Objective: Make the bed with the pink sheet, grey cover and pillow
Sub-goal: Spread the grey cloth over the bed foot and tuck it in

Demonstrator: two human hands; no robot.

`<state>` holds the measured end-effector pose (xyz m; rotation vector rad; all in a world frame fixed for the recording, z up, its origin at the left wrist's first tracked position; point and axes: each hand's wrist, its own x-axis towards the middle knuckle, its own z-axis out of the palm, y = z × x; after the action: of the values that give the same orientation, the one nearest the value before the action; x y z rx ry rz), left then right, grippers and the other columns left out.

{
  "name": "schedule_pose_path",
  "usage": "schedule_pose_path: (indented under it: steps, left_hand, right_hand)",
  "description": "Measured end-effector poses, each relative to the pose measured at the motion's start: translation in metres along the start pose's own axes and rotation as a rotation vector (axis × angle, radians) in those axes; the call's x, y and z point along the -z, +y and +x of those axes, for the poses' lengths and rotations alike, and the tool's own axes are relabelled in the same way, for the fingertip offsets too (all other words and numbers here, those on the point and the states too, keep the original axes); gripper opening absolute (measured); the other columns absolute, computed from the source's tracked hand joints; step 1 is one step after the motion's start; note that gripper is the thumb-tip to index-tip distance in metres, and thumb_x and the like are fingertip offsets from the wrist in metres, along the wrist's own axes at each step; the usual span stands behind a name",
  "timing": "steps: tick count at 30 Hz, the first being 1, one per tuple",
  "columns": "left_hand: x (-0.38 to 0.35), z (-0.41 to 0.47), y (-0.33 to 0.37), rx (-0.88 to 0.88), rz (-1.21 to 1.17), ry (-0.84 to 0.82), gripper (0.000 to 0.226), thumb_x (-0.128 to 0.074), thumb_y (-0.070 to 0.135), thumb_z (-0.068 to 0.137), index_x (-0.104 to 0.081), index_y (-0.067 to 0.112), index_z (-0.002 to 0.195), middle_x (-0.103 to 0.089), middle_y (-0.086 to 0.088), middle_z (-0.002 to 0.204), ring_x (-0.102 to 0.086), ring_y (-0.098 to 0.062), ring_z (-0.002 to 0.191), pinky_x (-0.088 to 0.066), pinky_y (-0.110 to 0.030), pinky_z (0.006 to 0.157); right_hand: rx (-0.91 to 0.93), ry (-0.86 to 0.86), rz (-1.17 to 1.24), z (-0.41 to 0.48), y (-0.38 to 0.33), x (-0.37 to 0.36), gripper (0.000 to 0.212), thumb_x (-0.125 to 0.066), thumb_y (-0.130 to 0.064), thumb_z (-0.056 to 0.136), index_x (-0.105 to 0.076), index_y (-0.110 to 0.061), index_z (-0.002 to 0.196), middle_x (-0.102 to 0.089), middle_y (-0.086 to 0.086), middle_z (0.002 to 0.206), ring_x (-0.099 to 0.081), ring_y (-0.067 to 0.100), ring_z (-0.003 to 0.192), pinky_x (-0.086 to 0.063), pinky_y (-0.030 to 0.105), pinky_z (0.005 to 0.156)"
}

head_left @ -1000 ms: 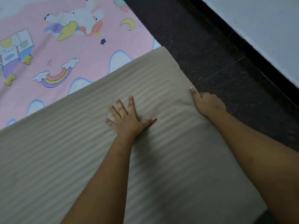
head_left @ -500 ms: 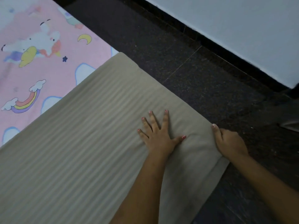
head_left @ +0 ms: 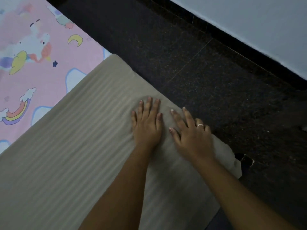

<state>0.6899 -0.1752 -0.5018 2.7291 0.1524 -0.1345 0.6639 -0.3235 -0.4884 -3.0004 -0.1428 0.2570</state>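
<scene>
Head view: both hands (head_left: 147, 128) (head_left: 193, 138) lie flat on grey cover (head_left: 66, 155)

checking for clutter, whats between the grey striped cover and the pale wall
Dark speckled tiled floor, then a black skirting strip under the pale wall; head view shows it.

From my hands, the grey cover (head_left: 66, 155) runs flat toward 8 and 9 o'clock, with open room to sweep across. At 10 and 11 o'clock the pink sheet (head_left: 54, 77) lies just as flat. From 12 to 3 o'clock the bed edge drops to dark floor (head_left: 216, 80), and a pale wall (head_left: 265, 30) closes that side. Only a narrow gap separates my left hand (head_left: 147, 125) and right hand (head_left: 191, 136).
</scene>
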Motion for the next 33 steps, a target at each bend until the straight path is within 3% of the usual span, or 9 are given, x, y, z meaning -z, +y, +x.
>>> schedule_pose_path:
  steps: [10, 15, 18, 22, 24, 26, 29, 33]
  left_hand:
    - [0.032, 0.152, -0.038, 0.171, 0.203, -0.008, 0.059, -0.026, 0.047, 0.098, -0.018, 0.020, 0.151, -0.012, -0.004, 0.159, -0.003, -0.022, 0.147, -0.003, -0.045, 0.117]
    - [0.074, 0.225, -0.040, 0.249, 0.548, -0.320, 0.063, -0.031, 0.051, 0.097, -0.031, 0.011, 0.146, -0.027, -0.012, 0.153, -0.018, -0.031, 0.143, -0.017, -0.049, 0.115]
    - [0.073, 0.235, -0.032, 0.337, 0.620, -0.447, 0.073, -0.038, 0.060, 0.091, -0.029, 0.014, 0.147, -0.030, -0.014, 0.151, -0.025, -0.035, 0.140, -0.019, -0.049, 0.116]
    - [0.029, 0.185, 0.013, 0.178, 0.647, -0.507, 0.065, -0.031, 0.058, 0.094, -0.042, 0.014, 0.141, -0.043, -0.013, 0.144, -0.034, -0.031, 0.136, 0.004, -0.052, 0.115]
    - [0.019, 0.165, 0.036, 0.130, 0.650, -0.499, 0.065, -0.026, 0.058, 0.095, -0.051, 0.014, 0.135, -0.053, -0.012, 0.135, -0.044, -0.029, 0.129, 0.006, -0.050, 0.115]
    - [0.013, 0.152, 0.051, 0.116, 0.639, -0.491, 0.066, -0.025, 0.060, 0.093, -0.057, 0.014, 0.127, -0.058, -0.009, 0.129, -0.048, -0.027, 0.125, -0.001, -0.049, 0.116]
    - [0.008, 0.125, 0.078, 0.059, 0.567, -0.505, 0.064, -0.030, 0.062, 0.093, -0.059, 0.012, 0.119, -0.061, -0.010, 0.121, -0.053, -0.028, 0.116, -0.031, -0.041, 0.102]
    - [-0.004, 0.073, 0.116, -0.140, 0.549, -0.568, 0.058, -0.037, 0.059, 0.093, -0.055, 0.013, 0.123, -0.059, -0.008, 0.121, -0.056, -0.025, 0.112, -0.041, -0.035, 0.084]
  right_hand:
    - [0.025, 0.073, 0.119, 0.003, 0.002, -0.002, 0.057, -0.040, -0.054, 0.091, -0.040, -0.032, 0.144, -0.050, 0.008, 0.140, -0.060, 0.029, 0.100, -0.044, 0.041, 0.078]
    - [0.023, 0.069, 0.156, 0.003, 0.004, -0.004, 0.059, -0.042, -0.054, 0.089, -0.039, -0.033, 0.144, -0.054, 0.009, 0.134, -0.060, 0.029, 0.096, -0.042, 0.040, 0.078]
    - [0.014, 0.062, 0.191, 0.002, 0.004, -0.005, 0.060, -0.045, -0.054, 0.087, -0.040, -0.034, 0.143, -0.055, 0.009, 0.132, -0.059, 0.030, 0.097, -0.043, 0.043, 0.081]
    - [0.004, 0.061, 0.228, 0.001, 0.004, -0.005, 0.060, -0.045, -0.056, 0.087, -0.041, -0.035, 0.142, -0.059, 0.009, 0.122, -0.059, 0.028, 0.091, -0.045, 0.041, 0.078]
    - [-0.041, 0.011, 0.273, 0.002, 0.007, -0.003, 0.061, -0.043, -0.059, 0.086, -0.041, -0.035, 0.143, -0.061, 0.005, 0.110, -0.059, 0.023, 0.084, -0.048, 0.037, 0.072]
    - [-0.121, -0.046, 0.305, 0.005, 0.013, 0.004, 0.063, -0.036, -0.063, 0.088, -0.040, -0.033, 0.143, -0.063, 0.001, 0.102, -0.062, 0.021, 0.081, -0.049, 0.034, 0.068]
    - [-0.250, -0.228, 0.362, 0.008, 0.026, 0.011, 0.061, -0.022, -0.064, 0.094, -0.028, -0.034, 0.147, -0.058, 0.000, 0.125, -0.057, 0.022, 0.108, -0.045, 0.035, 0.087]
    - [-0.387, -0.365, 0.482, 0.001, 0.043, 0.018, 0.053, -0.020, -0.058, 0.097, -0.051, -0.028, 0.128, -0.061, 0.004, 0.121, -0.056, 0.025, 0.109, -0.039, 0.035, 0.087]
